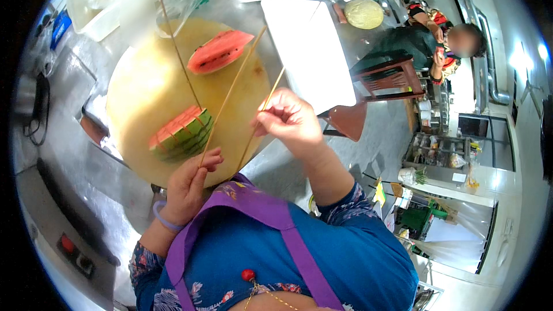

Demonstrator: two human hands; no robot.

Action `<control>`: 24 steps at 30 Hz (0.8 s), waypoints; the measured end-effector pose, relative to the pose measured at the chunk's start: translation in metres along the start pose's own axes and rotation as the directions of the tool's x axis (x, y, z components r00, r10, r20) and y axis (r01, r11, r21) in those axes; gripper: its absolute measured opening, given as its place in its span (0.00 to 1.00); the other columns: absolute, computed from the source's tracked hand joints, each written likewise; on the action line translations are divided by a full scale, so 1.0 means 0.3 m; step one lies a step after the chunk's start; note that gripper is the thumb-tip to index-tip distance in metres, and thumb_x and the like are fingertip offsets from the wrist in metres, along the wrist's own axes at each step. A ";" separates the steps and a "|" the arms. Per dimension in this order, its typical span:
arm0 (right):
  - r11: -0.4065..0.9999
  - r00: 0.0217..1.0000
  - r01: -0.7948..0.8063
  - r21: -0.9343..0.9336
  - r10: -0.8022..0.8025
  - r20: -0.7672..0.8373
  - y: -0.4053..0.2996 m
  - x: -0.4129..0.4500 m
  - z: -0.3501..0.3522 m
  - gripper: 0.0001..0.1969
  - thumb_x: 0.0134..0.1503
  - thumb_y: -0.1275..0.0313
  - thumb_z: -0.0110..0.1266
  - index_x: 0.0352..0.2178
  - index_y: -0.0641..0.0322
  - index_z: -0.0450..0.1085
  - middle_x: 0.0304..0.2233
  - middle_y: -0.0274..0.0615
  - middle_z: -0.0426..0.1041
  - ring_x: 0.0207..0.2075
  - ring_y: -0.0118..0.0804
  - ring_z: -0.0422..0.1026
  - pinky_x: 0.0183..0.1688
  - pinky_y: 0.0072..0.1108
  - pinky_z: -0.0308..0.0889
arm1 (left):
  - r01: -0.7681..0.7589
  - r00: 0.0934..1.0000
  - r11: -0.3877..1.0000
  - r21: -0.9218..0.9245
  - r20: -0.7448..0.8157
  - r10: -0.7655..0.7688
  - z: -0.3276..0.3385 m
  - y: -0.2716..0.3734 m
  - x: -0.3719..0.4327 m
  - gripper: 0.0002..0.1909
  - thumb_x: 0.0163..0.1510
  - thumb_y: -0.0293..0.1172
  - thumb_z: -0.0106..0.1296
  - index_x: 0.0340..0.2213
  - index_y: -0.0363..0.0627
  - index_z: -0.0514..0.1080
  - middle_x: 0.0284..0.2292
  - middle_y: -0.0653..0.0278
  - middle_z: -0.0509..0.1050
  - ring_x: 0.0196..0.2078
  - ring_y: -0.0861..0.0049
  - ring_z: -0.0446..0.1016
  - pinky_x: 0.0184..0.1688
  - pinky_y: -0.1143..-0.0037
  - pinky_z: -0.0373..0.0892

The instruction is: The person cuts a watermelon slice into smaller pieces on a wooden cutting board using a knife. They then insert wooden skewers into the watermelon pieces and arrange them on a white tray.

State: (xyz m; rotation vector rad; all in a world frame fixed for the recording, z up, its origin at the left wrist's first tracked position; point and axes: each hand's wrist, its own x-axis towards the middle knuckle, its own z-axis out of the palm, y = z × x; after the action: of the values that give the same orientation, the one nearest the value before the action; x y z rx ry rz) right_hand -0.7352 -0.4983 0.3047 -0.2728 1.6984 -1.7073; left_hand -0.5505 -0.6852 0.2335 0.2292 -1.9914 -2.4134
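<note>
My left hand (190,183), with a bracelet at the wrist, pinches a thin bamboo skewer (233,88) that slants up to the right. In my right hand (289,123) is another thin skewer (247,151), held between thumb and fingers. Between and beyond the hands lies a round yellowish cutting board (138,82). A watermelon piece (183,134) with crosswise cuts in its red flesh sits on the board, and a long thin skewer (176,43) stands up from it. Farther back on the board is a watermelon wedge (220,52) with dark seeds.
A white board or tray (309,56) lies right of the round board, with a pale melon (363,13) beyond. Plastic containers (103,17) and plastic film stand at the back left. A person (432,43) sits at the right near a brown chair (389,80).
</note>
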 end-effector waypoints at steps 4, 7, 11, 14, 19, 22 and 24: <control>0.969 0.972 0.204 -0.137 -0.217 -0.091 -0.056 0.022 -0.046 0.11 0.58 0.82 0.53 0.42 0.64 0.63 0.28 0.44 0.75 0.28 0.31 0.75 0.32 0.21 0.72 | -0.032 0.993 0.999 0.041 0.113 0.027 -0.039 -0.030 0.003 0.17 0.67 0.30 0.36 0.47 0.31 0.69 0.55 0.46 0.67 0.52 0.65 0.72 0.54 0.71 0.67; 0.968 0.944 0.172 -0.183 -0.215 -0.252 -0.096 0.075 -0.096 0.23 0.57 0.83 0.52 0.54 0.64 0.59 0.28 0.43 0.75 0.28 0.30 0.74 0.31 0.20 0.71 | -0.057 0.993 0.998 -0.022 0.102 0.059 -0.024 0.000 0.008 0.17 0.67 0.31 0.36 0.47 0.31 0.69 0.55 0.46 0.67 0.53 0.64 0.72 0.54 0.71 0.66; 0.869 0.866 0.415 -0.269 -0.469 -0.177 -0.098 0.091 -0.146 0.27 0.59 0.82 0.48 0.60 0.65 0.55 0.30 0.42 0.76 0.30 0.29 0.73 0.37 0.23 0.70 | -0.043 0.999 0.999 -0.024 -0.006 0.043 -0.005 0.010 0.003 0.12 0.62 0.25 0.41 0.41 0.34 0.73 0.46 0.49 0.75 0.50 0.63 0.74 0.53 0.71 0.68; 0.765 0.774 0.387 -0.515 -0.574 -0.269 -0.107 0.076 -0.258 0.18 0.61 0.78 0.50 0.53 0.64 0.67 0.32 0.42 0.78 0.33 0.30 0.75 0.40 0.23 0.72 | -0.081 0.996 0.996 0.039 0.043 0.079 -0.018 0.000 0.001 0.12 0.62 0.25 0.42 0.42 0.37 0.74 0.46 0.50 0.75 0.50 0.62 0.74 0.52 0.71 0.68; 0.757 0.689 0.449 -0.475 -0.632 -0.355 -0.202 0.069 -0.318 0.08 0.58 0.80 0.54 0.40 0.65 0.73 0.34 0.47 0.79 0.36 0.37 0.78 0.43 0.27 0.75 | -0.184 0.955 0.983 0.009 0.237 0.177 -0.009 0.011 0.000 0.13 0.64 0.27 0.42 0.45 0.39 0.73 0.50 0.48 0.72 0.50 0.59 0.74 0.53 0.68 0.68; 0.682 0.669 0.583 -0.442 -0.712 -0.215 -0.331 -0.008 -0.311 0.07 0.60 0.76 0.53 0.38 0.68 0.73 0.34 0.48 0.78 0.28 0.34 0.75 0.33 0.23 0.74 | -0.224 0.925 0.974 0.022 0.319 0.206 -0.014 0.021 0.031 0.12 0.63 0.28 0.44 0.46 0.41 0.73 0.51 0.49 0.71 0.51 0.59 0.72 0.53 0.68 0.67; 0.654 0.692 0.561 -0.508 -0.707 -0.146 -0.348 -0.007 -0.259 0.08 0.62 0.74 0.51 0.36 0.69 0.74 0.35 0.48 0.78 0.25 0.31 0.72 0.30 0.21 0.71 | -0.211 0.920 0.977 0.026 0.344 0.189 -0.004 0.021 0.046 0.12 0.63 0.28 0.45 0.46 0.42 0.74 0.51 0.48 0.71 0.52 0.58 0.71 0.54 0.68 0.67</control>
State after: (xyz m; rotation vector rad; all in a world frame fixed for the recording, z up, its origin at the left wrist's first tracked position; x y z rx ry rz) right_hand -0.8141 -0.4467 0.3943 -0.9510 2.4435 -1.9161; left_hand -0.5645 -0.6890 0.2380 -0.4037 -2.0939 -2.3910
